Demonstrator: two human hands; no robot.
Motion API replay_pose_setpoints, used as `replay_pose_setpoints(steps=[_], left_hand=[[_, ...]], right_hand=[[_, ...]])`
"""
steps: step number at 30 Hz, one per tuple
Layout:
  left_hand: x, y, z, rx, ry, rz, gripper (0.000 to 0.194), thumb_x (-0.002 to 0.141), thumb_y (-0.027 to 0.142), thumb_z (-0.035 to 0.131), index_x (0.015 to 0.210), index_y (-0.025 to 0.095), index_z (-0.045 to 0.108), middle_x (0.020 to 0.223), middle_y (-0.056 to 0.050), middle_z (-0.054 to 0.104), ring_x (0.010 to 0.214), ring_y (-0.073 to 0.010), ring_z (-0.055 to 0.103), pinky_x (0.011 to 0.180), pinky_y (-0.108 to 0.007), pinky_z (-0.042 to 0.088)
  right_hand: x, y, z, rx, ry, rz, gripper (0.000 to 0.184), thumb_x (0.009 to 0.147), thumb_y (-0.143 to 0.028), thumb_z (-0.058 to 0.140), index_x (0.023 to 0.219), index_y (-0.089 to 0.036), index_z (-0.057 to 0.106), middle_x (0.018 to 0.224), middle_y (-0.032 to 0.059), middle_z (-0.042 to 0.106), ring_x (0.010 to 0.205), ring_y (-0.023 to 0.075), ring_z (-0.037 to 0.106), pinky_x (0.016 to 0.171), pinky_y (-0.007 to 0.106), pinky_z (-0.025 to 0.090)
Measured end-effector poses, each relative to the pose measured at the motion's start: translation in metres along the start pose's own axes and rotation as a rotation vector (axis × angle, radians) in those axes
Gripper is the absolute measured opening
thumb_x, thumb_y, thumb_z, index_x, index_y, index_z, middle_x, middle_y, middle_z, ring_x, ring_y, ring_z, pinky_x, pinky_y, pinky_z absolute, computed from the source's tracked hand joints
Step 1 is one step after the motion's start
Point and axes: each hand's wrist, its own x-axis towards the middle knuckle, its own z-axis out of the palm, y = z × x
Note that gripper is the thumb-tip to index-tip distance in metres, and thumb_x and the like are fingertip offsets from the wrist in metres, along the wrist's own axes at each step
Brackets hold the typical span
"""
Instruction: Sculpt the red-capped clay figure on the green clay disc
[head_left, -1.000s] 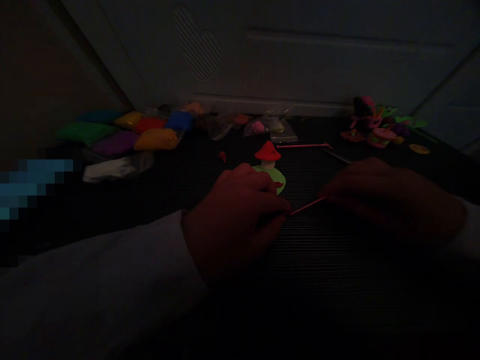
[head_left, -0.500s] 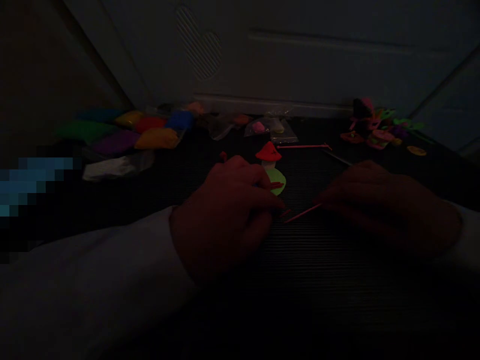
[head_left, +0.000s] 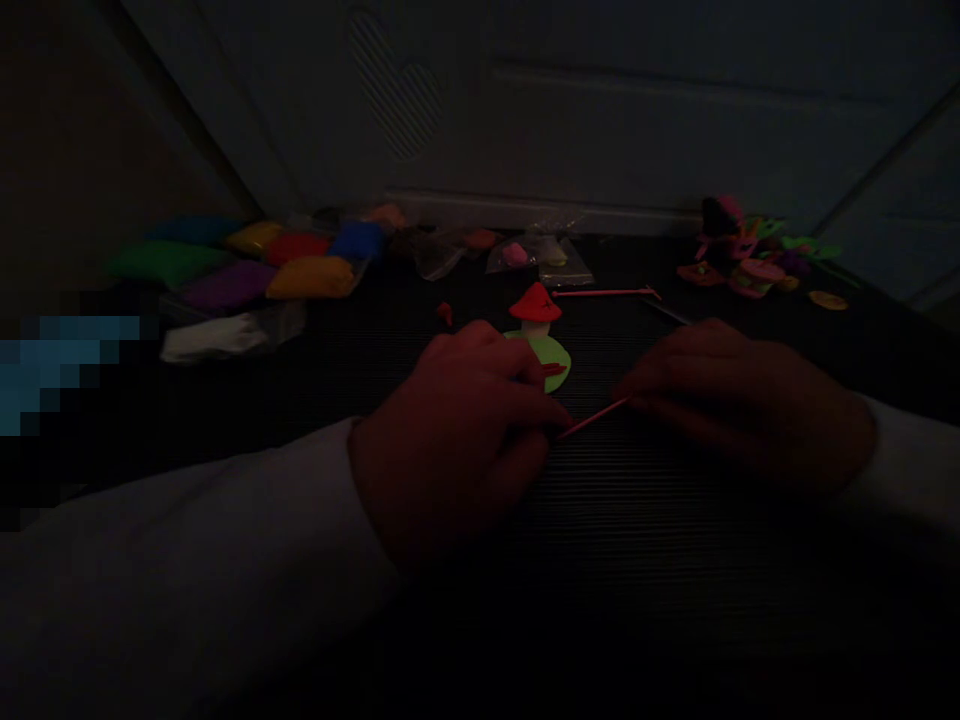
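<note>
The scene is very dark. My right hand (head_left: 742,410) pinches a thin pink stick (head_left: 596,416), which slants down to the left. The stick's far tip meets the fingertips of my left hand (head_left: 472,430). Those fingers are closed together; whatever lies between them is hidden. Just behind my left hand lies a flat light-green disc (head_left: 556,352), partly covered by the fingers, with short dark-red strips (head_left: 553,369) on it. A small mushroom-shaped figure (head_left: 535,303) with a red cap and pale stem stands at the disc's back edge.
Bags of coloured clay (head_left: 311,278) lie at the back left, near a white packet (head_left: 217,338). A small red lump (head_left: 445,313) sits behind my left hand. Another pink stick (head_left: 604,293), a blade-like tool (head_left: 666,312) and colourful clay figures (head_left: 757,275) are farther back.
My right hand has moved left with the pink stick, whose tip now reaches my left fingertips. The small reddish strip seen there before is now hidden. My left hand has shifted slightly.
</note>
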Motion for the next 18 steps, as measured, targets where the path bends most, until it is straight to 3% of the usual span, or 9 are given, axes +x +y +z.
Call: replay_pose_setpoints(steps=[18], left_hand=[[0.0006, -0.0003, -0.0003, -0.005, -0.012, -0.013, 0.026, 0.073, 0.017, 0.049, 0.087, 0.026, 0.070, 0.082, -0.003, 0.060, 0.081, -0.0202, 0.049, 0.068, -0.036, 0.037]], right_hand=[[-0.0001, -0.0018, 0.0018, -0.012, 0.018, 0.027, 0.020, 0.085, -0.021, 0.044, 0.095, -0.019, 0.061, 0.087, 0.0049, 0.064, 0.081, 0.0183, 0.057, 0.070, 0.034, 0.038]])
